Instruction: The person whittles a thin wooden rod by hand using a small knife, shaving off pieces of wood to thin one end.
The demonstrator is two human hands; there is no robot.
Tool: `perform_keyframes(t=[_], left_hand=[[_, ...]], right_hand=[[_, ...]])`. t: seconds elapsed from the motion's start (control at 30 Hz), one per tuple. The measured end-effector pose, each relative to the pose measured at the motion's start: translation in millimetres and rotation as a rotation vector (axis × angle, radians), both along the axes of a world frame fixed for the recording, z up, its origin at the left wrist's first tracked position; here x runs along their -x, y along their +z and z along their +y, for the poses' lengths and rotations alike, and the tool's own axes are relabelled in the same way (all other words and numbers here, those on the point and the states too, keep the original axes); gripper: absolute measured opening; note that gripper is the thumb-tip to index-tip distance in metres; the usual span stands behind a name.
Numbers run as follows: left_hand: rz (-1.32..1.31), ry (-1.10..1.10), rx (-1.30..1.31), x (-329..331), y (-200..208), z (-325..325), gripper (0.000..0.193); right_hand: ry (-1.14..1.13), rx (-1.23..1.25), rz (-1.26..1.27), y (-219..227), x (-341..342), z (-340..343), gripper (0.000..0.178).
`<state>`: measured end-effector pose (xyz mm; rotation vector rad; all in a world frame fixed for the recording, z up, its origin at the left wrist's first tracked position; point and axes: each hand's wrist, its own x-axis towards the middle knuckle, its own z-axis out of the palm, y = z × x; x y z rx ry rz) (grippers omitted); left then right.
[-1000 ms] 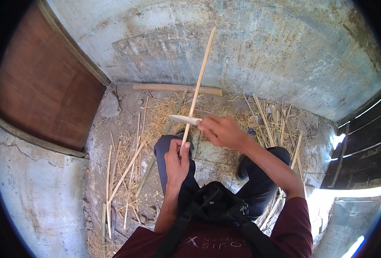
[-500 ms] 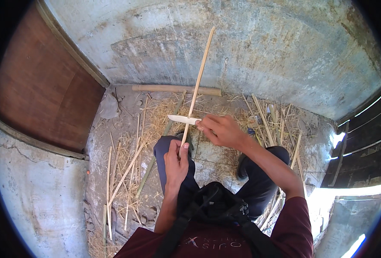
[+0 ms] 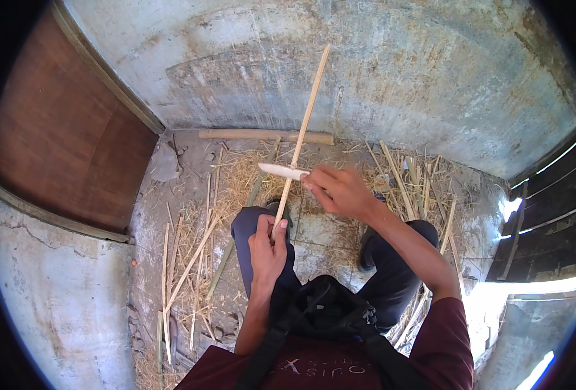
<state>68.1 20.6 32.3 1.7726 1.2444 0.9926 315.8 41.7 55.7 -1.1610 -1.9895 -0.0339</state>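
My left hand [image 3: 268, 250] grips the near end of a long, pale bamboo strip [image 3: 309, 107], just above my left knee. The strip slants up and away, its far end in front of the wall. In my right hand [image 3: 340, 190] is a knife [image 3: 281, 171] with a broad, light blade pointing left. The blade lies across the strip, touching it some way beyond my left hand. Its handle is mostly hidden by my fingers.
Shavings [image 3: 239, 166] and split strips [image 3: 200, 263] litter the floor on both sides. A round bamboo pole [image 3: 268, 135] lies along the foot of the stained wall [image 3: 398, 78]. A brown panel [image 3: 67, 123] stands at the left, dark slats [image 3: 548, 221] at the right.
The knife and my right hand have moved slightly away along the strip and to the right. The strip's far end has tipped a little right and lower. My left hand keeps its grip.
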Motion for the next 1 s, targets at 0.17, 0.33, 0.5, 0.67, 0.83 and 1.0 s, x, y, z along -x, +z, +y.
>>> perform_keyframes(t=[0.17,0.33,0.5,0.67,0.83,1.0], left_hand=[[-0.026,0.007,0.005,0.4,0.8,-1.1,0.025],[0.0,-0.008,0.001,0.3,-0.5,-2.2,0.025],[0.015,-0.008,0.002,3.3,0.7,-1.6,0.024],[0.045,-0.035,-0.016,1.4,0.9,-2.7,0.022],[0.092,-0.03,-0.034,4.3,-0.4,-3.7,0.022],[0.083,-0.029,-0.023,2.0,0.2,-3.6,0.022]], right_hand=[[0.087,0.015,-0.057,3.1,4.1,-9.3,0.012],[-0.085,0.021,0.042,14.1,-17.6,8.2,0.011],[0.035,0.08,0.01,8.8,-7.0,-2.0,0.01],[-0.145,-0.009,0.075,17.6,-29.2,13.8,0.01],[-0.084,0.006,0.066,17.1,-29.0,8.1,0.01],[0.027,-0.007,0.058,14.1,-14.1,-2.3,0.01]])
